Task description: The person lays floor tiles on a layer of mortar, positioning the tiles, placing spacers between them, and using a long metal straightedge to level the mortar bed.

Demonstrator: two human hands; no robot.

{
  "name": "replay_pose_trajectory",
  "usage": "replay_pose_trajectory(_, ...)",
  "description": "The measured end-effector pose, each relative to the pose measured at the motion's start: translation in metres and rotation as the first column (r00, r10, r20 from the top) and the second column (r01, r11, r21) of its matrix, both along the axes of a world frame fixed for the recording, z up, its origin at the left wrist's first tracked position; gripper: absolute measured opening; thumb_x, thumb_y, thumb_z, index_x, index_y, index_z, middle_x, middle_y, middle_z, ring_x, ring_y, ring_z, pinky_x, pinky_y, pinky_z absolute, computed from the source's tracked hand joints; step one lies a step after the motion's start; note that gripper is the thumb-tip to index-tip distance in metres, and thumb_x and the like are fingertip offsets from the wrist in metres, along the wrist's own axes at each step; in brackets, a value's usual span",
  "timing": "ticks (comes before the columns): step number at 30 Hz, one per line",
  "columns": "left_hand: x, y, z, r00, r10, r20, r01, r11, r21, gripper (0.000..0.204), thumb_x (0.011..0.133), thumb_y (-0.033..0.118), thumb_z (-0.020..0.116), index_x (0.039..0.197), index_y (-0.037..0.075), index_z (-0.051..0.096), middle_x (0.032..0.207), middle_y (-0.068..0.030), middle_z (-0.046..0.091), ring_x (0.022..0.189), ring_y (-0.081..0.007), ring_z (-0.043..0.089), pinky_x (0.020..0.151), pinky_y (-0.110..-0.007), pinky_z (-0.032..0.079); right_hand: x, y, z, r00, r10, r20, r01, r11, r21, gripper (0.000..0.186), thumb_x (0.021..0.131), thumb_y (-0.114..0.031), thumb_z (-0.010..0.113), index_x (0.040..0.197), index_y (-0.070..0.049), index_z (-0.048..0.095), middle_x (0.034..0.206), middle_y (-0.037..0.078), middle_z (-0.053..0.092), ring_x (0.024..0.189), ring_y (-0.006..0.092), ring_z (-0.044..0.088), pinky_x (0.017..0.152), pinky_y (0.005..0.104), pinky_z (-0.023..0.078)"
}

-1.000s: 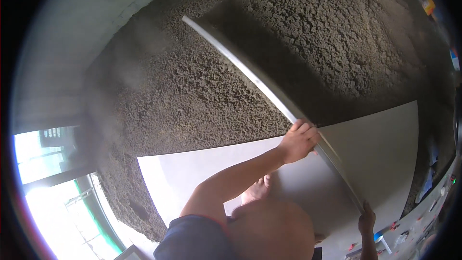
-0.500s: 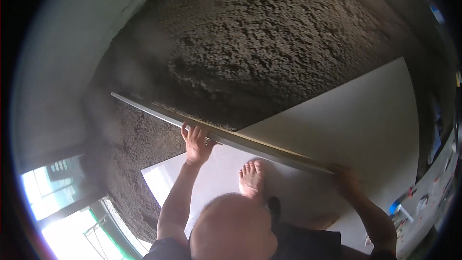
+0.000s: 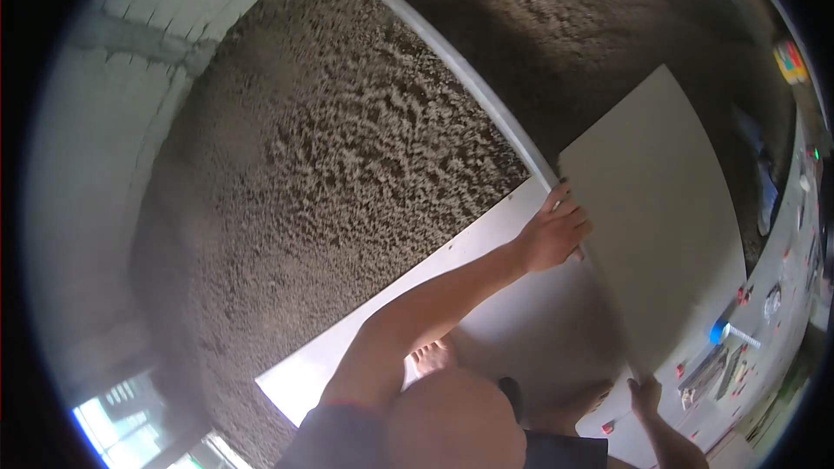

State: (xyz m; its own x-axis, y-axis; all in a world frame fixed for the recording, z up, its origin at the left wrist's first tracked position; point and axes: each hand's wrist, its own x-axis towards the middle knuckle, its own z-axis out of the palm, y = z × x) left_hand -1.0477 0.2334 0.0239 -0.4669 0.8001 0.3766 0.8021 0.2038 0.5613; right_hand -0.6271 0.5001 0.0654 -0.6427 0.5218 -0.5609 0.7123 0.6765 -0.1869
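A large pale tile (image 3: 469, 78) stands on edge, so I see it as a long thin strip running from the far middle toward me at the lower right. My left hand (image 3: 556, 230) is closed around its top edge partway along. Lower down at its near end, my right hand (image 3: 644, 398) grips it, though those fingers are partly hidden. Beneath is pale, smooth flooring (image 3: 373, 330), with a greyer part (image 3: 660, 200) to the right of the upright tile. The tile's far part stands over rough brown mortar (image 3: 347, 165). My bare foot (image 3: 433, 354) is on the pale flooring.
A grey wall (image 3: 87, 148) curves along the left, with a bright window (image 3: 113, 421) at the lower left. On the right lie a blue-and-white roll-like item (image 3: 719, 332), small red pieces (image 3: 607, 427) and scraps. A yellow-and-red item (image 3: 790, 62) sits at the far right.
The upright tile has swung from lying nearly crosswise to pointing steeply away from me. My left hand moved right and farther off, my right hand came nearer; both still hold it.
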Motion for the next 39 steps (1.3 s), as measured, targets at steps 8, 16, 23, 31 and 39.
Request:
replay_pose_trajectory(8,0.018,-0.059,0.012,0.967,0.252,0.04,-0.245,0.961,-0.131,0.03,0.066,0.026,0.079,0.089,0.013,0.064,0.091,-0.0024,0.055,0.103,-0.0236,0.048,0.11,-0.05,0.022,-0.065,0.027,0.019,0.952,0.297,-0.071,-0.299,0.954,-0.014,0.038,0.075,-0.016,0.072,0.112,-0.012,0.066,0.111,0.014,0.067,0.095,0.0338,0.065,0.082,0.0428,0.053)
replay_pose_trajectory(16,0.017,-0.141,0.0,0.842,0.483,-0.239,-0.539,0.749,-0.385,0.026,0.077,0.027,0.073,0.093,0.01,0.06,0.095,-0.0059,0.055,0.107,-0.0271,0.047,0.116,-0.057,0.014,-0.166,0.028,0.01,0.896,0.43,-0.108,-0.443,0.873,-0.206,0.036,0.076,-0.015,0.066,0.112,-0.009,0.065,0.104,0.014,0.067,0.093,0.0365,0.065,0.079,0.0458,0.053)
replay_pose_trajectory(23,-0.064,0.0,0.027,0.867,0.418,-0.272,-0.496,0.671,-0.55,0.049,0.077,0.029,0.075,0.12,0.013,0.059,0.138,-0.01,0.042,0.136,-0.0288,0.029,0.118,-0.052,0.008,-0.16,0.079,-0.013,0.924,0.252,-0.289,-0.301,0.943,-0.141,0.038,0.074,-0.017,0.069,0.11,-0.005,0.066,0.101,0.017,0.068,0.091,0.0371,0.065,0.082,0.0457,0.052)
replay_pose_trajectory(31,-0.038,0.022,0.024,0.435,0.824,0.363,-0.559,0.563,-0.609,0.09,0.086,0.05,0.065,0.147,0.008,0.015,0.11,-0.0231,0.058,0.099,-0.0352,0.061,0.089,-0.051,0.049,-0.108,0.068,-0.033,0.968,0.161,-0.194,-0.195,0.966,-0.171,0.03,0.078,-0.027,0.07,0.097,-0.003,0.067,0.087,0.021,0.067,0.087,0.0399,0.064,0.076,0.0485,0.05)
replay_pose_trajectory(39,0.036,0.122,-0.006,0.22,0.5,0.838,-0.539,0.778,-0.323,0.083,0.093,0.036,0.059,0.135,-0.01,0.004,0.083,-0.0233,0.063,0.055,-0.0252,0.062,0.047,-0.033,0.05,0.004,0.096,0.013,0.978,-0.127,-0.164,0.1,0.981,-0.168,0.03,0.075,-0.017,0.075,0.104,-0.013,0.07,0.095,0.014,0.069,0.08,0.033,0.067,0.073,0.0429,0.053)
